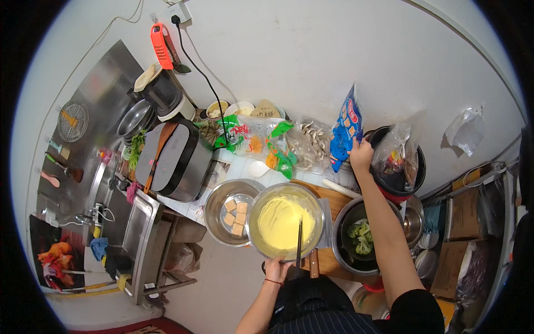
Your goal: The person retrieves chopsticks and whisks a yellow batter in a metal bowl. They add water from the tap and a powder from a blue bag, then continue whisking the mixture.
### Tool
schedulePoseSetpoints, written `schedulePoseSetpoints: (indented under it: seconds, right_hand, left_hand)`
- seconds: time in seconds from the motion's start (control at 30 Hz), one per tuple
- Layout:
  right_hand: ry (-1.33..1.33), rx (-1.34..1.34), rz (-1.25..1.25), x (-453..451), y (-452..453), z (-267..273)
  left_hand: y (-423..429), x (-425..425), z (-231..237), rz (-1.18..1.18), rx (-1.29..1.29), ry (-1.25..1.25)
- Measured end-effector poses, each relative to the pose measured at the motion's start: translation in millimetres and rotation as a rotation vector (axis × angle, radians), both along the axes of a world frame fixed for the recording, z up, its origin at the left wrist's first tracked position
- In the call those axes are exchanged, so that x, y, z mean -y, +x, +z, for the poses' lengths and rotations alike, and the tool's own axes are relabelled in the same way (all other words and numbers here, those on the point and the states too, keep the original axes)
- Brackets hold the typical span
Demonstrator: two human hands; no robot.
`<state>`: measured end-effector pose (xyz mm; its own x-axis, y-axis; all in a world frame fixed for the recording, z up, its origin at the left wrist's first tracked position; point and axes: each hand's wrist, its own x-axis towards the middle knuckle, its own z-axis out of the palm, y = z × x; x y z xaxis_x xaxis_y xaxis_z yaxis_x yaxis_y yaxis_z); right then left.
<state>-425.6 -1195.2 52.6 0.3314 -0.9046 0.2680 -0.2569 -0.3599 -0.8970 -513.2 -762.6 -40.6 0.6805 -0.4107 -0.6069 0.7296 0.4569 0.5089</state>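
Note:
My left hand grips the near rim of a metal bowl of smooth yellow batter. Dark chopsticks stand in the batter and lean on the rim near that hand. My right hand reaches to the back of the counter and holds a blue plastic food bag by its side; the bag stands upright and bears writing. Left of the batter, a second metal bowl holds several browned square pieces. Broccoli lies in a dark strainer inside another bowl, beside my right forearm.
A wooden cutting board lies beneath the bowls, with a wooden knife handle at its front. Behind are a bag of mushrooms, green-printed bags and a white spoon. A large grey appliance stands left; a black pot right.

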Motion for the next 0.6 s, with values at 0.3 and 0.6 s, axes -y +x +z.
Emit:
schedulePoseSetpoints:
  seconds: [0.3, 0.6]
  right_hand:
    - [0.066, 0.25, 0.238, -43.7, -99.8, 144.5]
    - [0.036, -0.055, 0.457, -125.2, -201.0, 210.1]
  left_hand:
    - [16.2, 4.6, 21.9, -0.081, 0.005, 0.119]
    - [39.6, -30.9, 23.8, -0.138, 0.078, 0.229]
